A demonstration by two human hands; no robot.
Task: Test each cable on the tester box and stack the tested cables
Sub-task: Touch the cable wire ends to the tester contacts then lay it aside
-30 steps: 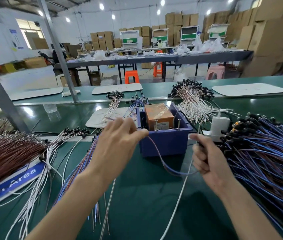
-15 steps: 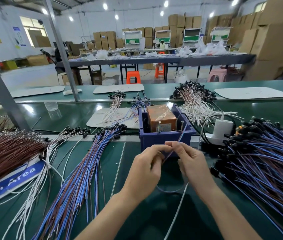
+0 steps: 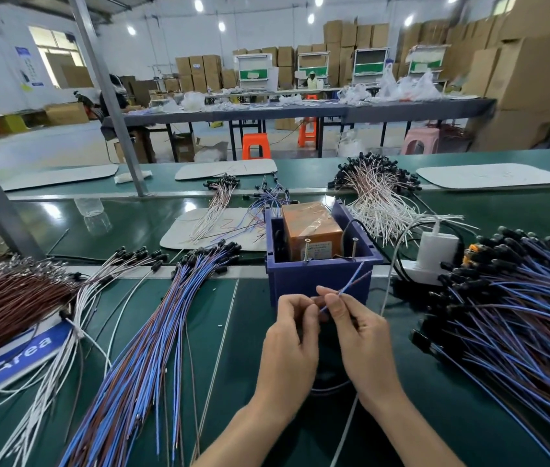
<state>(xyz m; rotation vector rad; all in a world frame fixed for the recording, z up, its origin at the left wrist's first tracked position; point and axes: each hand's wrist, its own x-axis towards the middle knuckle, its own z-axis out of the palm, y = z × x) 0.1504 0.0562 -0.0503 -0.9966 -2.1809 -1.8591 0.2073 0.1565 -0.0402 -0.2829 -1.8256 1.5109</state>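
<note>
Left hand (image 3: 292, 335): fingers curled, pinching the cable (image 3: 342, 288) just beside the right thumb
Right hand (image 3: 362, 338): fingers pinch the same cable; its two ends fork up and away from the fingertips
Tester box (image 3: 300, 283): on the table (image 3: 253, 332), just beyond the fingers; cable ends before its front wall
Blue cable stack (image 3: 152, 332): well left of the fingers

the tester box (image 3: 317, 284) stands on the bench (image 3: 253, 335), one cable pile (image 3: 138, 348) left, another pile (image 3: 519, 308) right.
</note>
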